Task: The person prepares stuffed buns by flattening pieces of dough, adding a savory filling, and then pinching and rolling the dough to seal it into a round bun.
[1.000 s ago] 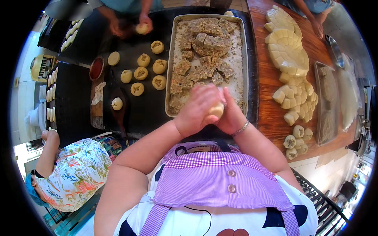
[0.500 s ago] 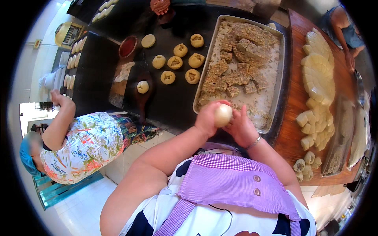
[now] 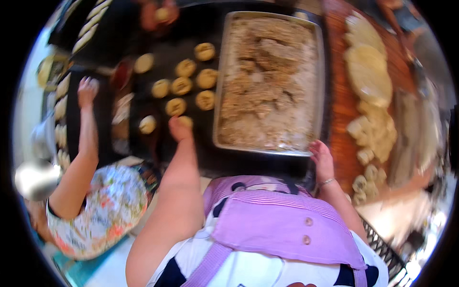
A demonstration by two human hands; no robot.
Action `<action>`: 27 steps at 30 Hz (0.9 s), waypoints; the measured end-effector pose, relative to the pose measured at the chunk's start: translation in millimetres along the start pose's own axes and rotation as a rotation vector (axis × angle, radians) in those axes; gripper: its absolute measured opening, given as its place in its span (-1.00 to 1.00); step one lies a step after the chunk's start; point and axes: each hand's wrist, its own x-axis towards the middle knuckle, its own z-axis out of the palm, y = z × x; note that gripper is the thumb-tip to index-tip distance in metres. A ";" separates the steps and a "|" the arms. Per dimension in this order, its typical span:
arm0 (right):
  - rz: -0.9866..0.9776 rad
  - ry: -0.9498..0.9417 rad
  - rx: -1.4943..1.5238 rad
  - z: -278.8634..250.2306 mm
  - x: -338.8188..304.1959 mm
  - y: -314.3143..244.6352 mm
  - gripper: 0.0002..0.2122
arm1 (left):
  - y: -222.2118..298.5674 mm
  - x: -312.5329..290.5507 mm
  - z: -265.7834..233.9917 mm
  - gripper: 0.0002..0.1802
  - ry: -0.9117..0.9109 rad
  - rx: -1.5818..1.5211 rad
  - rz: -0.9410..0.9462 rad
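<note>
At the near end of a cluster of filled dough balls [image 3: 181, 86] on the black table, my left hand [image 3: 180, 130] has its fingers on a pale dough ball [image 3: 186, 122]; motion blur softens the grip. My right hand [image 3: 322, 160] is beside the near right corner of a large metal tray [image 3: 267, 152], fingers apart and nothing visible in them. Crumbly brown filling [image 3: 267, 71] lies broken up inside the tray. A single pale dough ball [image 3: 147, 125] sits to the left of my left hand.
A co-worker's arm [image 3: 88, 129] reaches over dark trays at left; another person's hands [image 3: 160, 16] hold dough at the far side. Between them are a red bowl [image 3: 121, 75] and a flat dough disc [image 3: 144, 63]. On the right, a wooden table [image 3: 337, 95] bears dough sheets [image 3: 368, 71] and pieces.
My left hand has carried the dough ball from in front of me left to the cluster. My right hand has parted from it and moved right. The view has shifted, and the co-worker's arm has moved.
</note>
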 end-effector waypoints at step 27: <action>-0.007 0.595 0.424 -110.8 102.4 25.3 -0.63 | 147.7 -79.7 -71.8 -0.45 -0.532 0.134 0.554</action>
